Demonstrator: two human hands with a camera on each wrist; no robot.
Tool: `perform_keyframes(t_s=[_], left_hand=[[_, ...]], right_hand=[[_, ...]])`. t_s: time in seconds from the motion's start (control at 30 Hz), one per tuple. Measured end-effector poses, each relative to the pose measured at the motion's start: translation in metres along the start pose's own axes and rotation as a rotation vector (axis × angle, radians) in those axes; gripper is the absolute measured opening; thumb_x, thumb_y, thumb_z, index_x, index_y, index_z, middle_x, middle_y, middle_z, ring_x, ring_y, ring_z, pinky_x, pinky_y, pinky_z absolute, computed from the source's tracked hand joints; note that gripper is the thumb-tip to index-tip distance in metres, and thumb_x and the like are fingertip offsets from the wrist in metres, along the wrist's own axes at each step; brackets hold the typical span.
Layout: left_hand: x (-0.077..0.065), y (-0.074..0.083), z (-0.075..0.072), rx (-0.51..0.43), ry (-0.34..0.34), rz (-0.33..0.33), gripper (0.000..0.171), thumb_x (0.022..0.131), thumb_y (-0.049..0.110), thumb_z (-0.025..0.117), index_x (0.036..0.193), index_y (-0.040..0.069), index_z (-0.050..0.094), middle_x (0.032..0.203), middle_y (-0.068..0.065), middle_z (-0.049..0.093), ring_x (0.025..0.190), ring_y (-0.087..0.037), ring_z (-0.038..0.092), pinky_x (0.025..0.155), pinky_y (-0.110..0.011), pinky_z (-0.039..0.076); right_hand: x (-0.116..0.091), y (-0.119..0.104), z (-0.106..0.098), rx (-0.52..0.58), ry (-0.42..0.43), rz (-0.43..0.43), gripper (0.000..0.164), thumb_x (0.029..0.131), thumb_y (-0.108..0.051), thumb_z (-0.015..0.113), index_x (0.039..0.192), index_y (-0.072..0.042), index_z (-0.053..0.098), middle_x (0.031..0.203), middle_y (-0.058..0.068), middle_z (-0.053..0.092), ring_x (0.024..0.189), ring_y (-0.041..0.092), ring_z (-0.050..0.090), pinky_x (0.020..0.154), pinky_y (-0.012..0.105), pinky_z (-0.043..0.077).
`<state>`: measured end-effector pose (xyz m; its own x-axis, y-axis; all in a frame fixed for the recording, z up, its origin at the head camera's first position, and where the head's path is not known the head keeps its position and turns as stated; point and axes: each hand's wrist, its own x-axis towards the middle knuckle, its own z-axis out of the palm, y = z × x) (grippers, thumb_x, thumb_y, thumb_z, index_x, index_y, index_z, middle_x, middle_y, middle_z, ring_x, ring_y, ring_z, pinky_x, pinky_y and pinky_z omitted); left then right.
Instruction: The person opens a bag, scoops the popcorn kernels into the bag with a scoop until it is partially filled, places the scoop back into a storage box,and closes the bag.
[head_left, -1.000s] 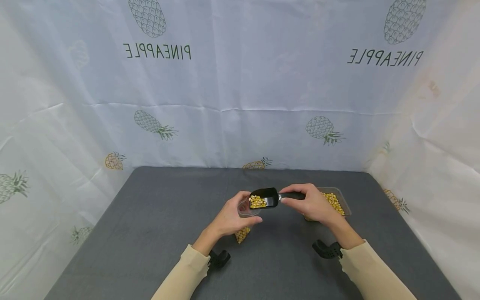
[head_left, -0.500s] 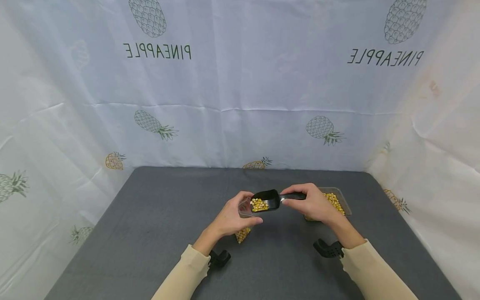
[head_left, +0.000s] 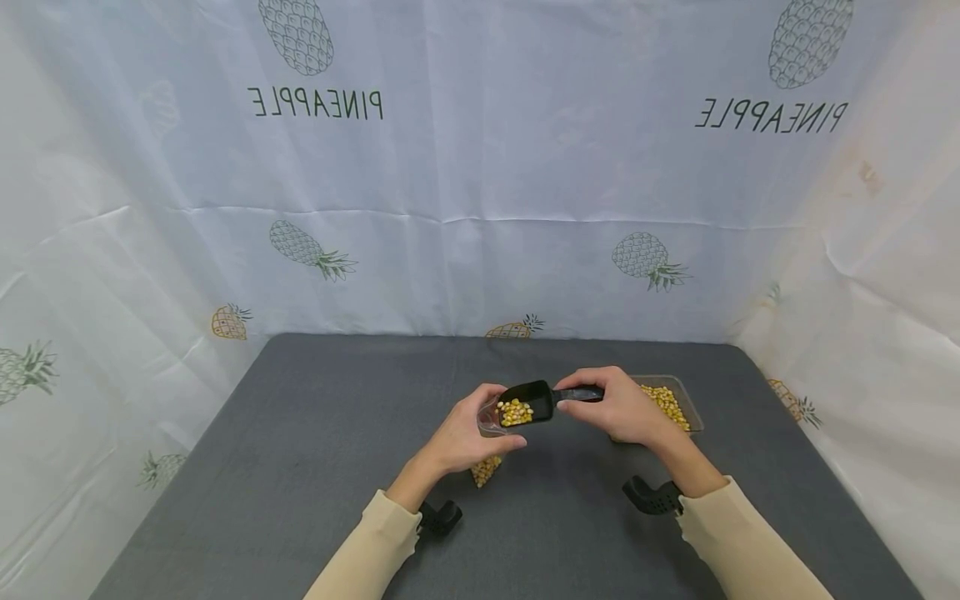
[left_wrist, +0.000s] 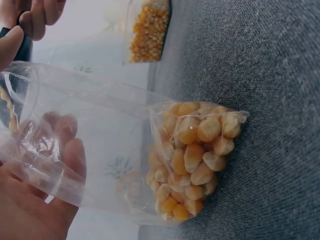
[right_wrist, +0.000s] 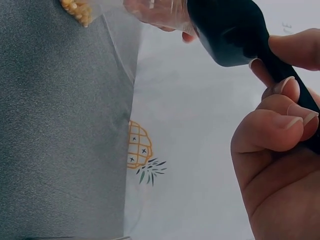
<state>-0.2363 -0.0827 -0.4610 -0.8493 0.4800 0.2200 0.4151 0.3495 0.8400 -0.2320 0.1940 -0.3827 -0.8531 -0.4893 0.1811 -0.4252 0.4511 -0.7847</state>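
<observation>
My left hand [head_left: 459, 437] holds a clear plastic bag [left_wrist: 112, 95] around its mouth, thumb on the near side. Yellow corn kernels [left_wrist: 192, 155] fill the bottom of the bag, which hangs down to the grey tabletop. With my right hand [head_left: 626, 408] I grip the handle of a black scoop [head_left: 543, 400], thumb on one side and fingers curled on the other. A small heap of corn [head_left: 514, 412] sits towards the lip of the scoop. That lip overlaps the bag's mouth in the head view, and the left wrist view shows kernels at the opening.
A clear plastic container [head_left: 693, 414] of corn stands behind my right hand, partly hidden by it. The dark grey table [head_left: 360, 392] runs back to a white pineapple-print curtain [head_left: 480, 167]. Black wrist mounts [head_left: 654, 497] hang below both wrists.
The scoop shifts slightly right and down, then back left, its lip now lower at the bag's mouth. My right hand moves slightly left with it. My left hand and the bag stay almost still.
</observation>
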Motion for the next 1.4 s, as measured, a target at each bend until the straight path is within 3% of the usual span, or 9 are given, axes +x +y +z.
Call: perform_keyframes(t_s=[0.27, 0.57, 0.8, 1.4], left_hand=[[0.000, 0.000, 0.000, -0.005, 0.000, 0.002, 0.074, 0.088, 0.045, 0.080, 0.145, 0.013, 0.048, 0.130, -0.003, 0.059, 0.107, -0.019, 0.059, 0.088, -0.038, 0.054], [0.000, 0.000, 0.000, -0.007, 0.002, 0.000, 0.071, 0.088, 0.043, 0.080, 0.145, 0.013, 0.049, 0.106, 0.002, 0.057, 0.094, -0.017, 0.055, 0.080, -0.036, 0.051], [0.000, -0.001, 0.000, -0.035, 0.011, 0.022, 0.064, 0.088, 0.036, 0.082, 0.141, 0.017, 0.052, 0.119, 0.003, 0.061, 0.096, -0.016, 0.057, 0.082, -0.035, 0.053], [0.000, -0.001, 0.000, -0.060, 0.003, 0.038, 0.064, 0.088, 0.034, 0.082, 0.141, 0.016, 0.052, 0.116, 0.003, 0.063, 0.094, -0.015, 0.059, 0.081, -0.033, 0.054]], right_hand=[[0.001, -0.005, 0.001, -0.041, 0.000, -0.017, 0.023, 0.095, -0.017, 0.074, 0.115, -0.006, 0.075, 0.102, 0.006, 0.069, 0.073, 0.017, 0.060, 0.065, 0.032, 0.052], [0.001, -0.007, 0.003, -0.060, 0.007, -0.021, 0.022, 0.095, -0.017, 0.074, 0.115, -0.006, 0.074, 0.101, 0.007, 0.068, 0.068, 0.016, 0.058, 0.061, 0.032, 0.051], [0.002, -0.009, 0.003, -0.059, 0.017, -0.035, 0.023, 0.094, -0.016, 0.075, 0.114, -0.006, 0.075, 0.101, 0.007, 0.068, 0.067, 0.016, 0.058, 0.059, 0.031, 0.051], [0.000, -0.011, 0.003, -0.128, 0.016, -0.111, 0.023, 0.094, -0.014, 0.075, 0.116, -0.007, 0.074, 0.095, 0.000, 0.066, 0.068, 0.015, 0.057, 0.061, 0.030, 0.050]])
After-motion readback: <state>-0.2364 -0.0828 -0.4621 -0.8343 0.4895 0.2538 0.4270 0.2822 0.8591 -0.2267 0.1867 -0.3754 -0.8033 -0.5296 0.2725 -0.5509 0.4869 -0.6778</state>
